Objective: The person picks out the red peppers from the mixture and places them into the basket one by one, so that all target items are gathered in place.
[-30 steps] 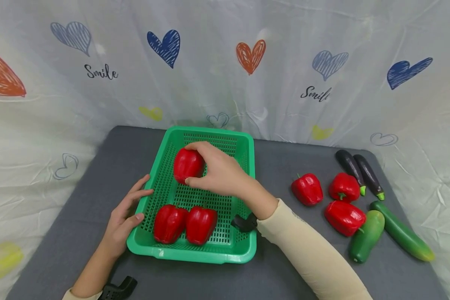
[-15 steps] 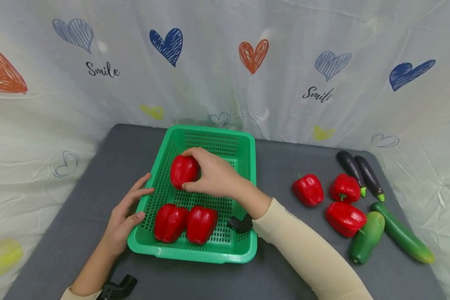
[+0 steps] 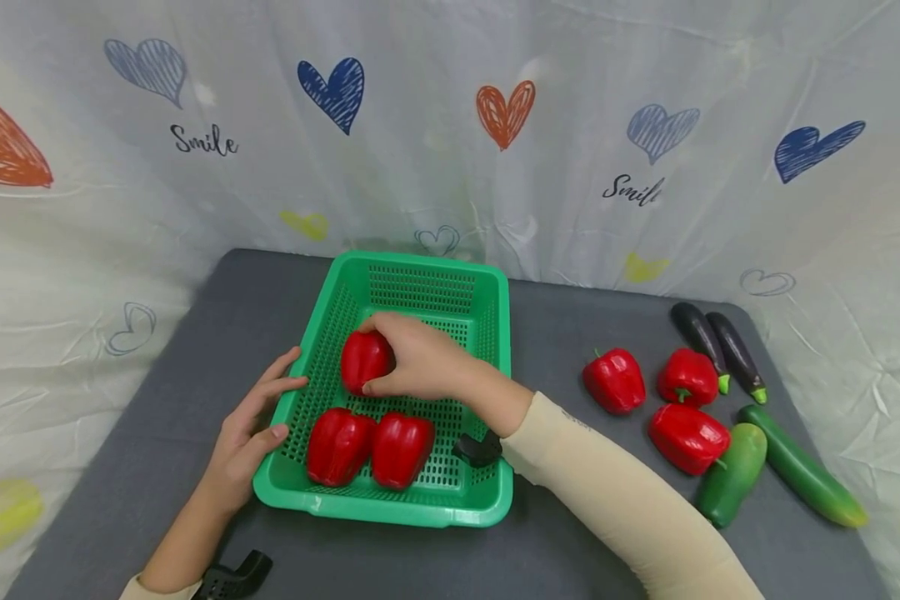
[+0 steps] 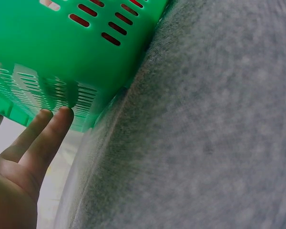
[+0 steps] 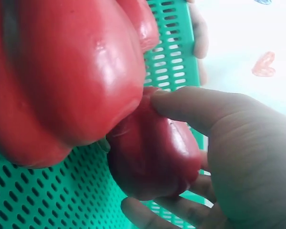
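Note:
In the head view my right hand [image 3: 420, 358] grips a red bell pepper [image 3: 364, 363] inside the green basket [image 3: 495, 333], thumb on the near side and fingers over the far side. The right wrist view shows the held bell pepper [image 5: 155, 148] low in the basket, its stem end close to another pepper. Two more red bell peppers, a left one [image 3: 339, 447] and a right one [image 3: 402, 450], lie side by side at the basket's near end. My left hand [image 3: 243, 442] rests against the basket's left side, fingers spread; its fingertips [image 4: 64, 114] touch the perforated wall in the left wrist view.
Right of the basket on the grey table [image 3: 570, 325] lie three red bell peppers [image 3: 615, 381], two eggplants [image 3: 735, 354], a short green cucumber [image 3: 735, 475] and a longer green one [image 3: 810, 471]. A white curtain [image 3: 420, 167] with printed hearts hangs behind.
My right hand has brought the held bell pepper toward the near end of the basket and slightly left, closer to the two lying there. The left hand has stayed put.

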### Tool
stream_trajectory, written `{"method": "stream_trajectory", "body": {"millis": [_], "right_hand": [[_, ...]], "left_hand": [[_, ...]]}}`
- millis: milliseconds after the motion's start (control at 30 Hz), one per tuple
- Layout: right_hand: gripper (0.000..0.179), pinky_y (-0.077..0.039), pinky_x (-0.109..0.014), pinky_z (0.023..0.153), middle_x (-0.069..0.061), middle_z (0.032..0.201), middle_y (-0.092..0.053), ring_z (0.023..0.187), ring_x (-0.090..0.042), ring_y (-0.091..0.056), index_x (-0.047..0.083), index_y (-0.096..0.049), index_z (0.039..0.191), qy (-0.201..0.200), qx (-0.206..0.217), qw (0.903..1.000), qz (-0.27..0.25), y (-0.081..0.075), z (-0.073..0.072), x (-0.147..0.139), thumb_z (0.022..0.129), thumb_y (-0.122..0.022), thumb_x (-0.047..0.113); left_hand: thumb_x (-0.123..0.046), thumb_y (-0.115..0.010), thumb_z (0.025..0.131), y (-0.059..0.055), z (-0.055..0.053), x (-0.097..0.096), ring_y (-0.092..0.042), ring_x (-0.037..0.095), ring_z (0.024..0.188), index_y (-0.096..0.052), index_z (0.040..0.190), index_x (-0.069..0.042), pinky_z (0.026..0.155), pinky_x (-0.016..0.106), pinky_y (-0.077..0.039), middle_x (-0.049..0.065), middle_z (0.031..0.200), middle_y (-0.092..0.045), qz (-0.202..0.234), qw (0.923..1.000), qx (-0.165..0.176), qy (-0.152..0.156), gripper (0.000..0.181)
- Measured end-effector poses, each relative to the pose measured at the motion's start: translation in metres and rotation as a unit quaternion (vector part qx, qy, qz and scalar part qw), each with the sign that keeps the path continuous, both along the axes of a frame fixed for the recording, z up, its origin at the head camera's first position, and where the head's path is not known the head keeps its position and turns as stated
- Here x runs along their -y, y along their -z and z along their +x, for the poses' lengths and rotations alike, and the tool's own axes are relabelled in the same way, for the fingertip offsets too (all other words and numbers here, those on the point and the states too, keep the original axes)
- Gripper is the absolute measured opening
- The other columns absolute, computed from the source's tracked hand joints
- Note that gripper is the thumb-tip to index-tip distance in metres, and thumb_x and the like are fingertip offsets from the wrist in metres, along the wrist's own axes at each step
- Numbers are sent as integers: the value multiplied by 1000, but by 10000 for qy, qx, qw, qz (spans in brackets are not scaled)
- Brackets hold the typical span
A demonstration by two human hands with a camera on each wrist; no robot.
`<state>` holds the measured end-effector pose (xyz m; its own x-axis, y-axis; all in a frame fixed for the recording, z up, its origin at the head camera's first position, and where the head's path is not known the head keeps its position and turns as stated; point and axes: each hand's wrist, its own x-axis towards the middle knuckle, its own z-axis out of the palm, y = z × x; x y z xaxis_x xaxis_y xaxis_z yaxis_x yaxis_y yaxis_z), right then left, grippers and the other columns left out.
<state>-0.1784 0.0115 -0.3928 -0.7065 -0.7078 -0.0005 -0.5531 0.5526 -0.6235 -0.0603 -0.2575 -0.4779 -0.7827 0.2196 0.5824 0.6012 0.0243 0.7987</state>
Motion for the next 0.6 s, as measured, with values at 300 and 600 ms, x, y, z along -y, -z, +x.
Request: {"method": "stream_trajectory", "body": {"millis": [300, 600], "right_hand": [[71, -58, -29, 89, 7, 132, -63, 113, -9, -60, 17, -56, 148, -173, 94, 9997, 151, 8, -1, 3, 89, -89, 37], [71, -59, -28, 86, 7, 130, -63, 113, -9, -60, 17, -54, 148, -339, 300, 9989, 159, 9, -1, 6, 90, -90, 35]], "left_hand": [[17, -43, 93, 0, 2, -1, -29, 34, 162, -53, 145, 17, 126, 29, -28, 33, 171, -31, -19, 10000, 34, -4, 53], [16, -44, 92, -1, 0, 1, -31, 35, 161, -54, 144, 17, 126, 30, -29, 34, 170, -32, -69, 10000, -16, -4, 54]]}}
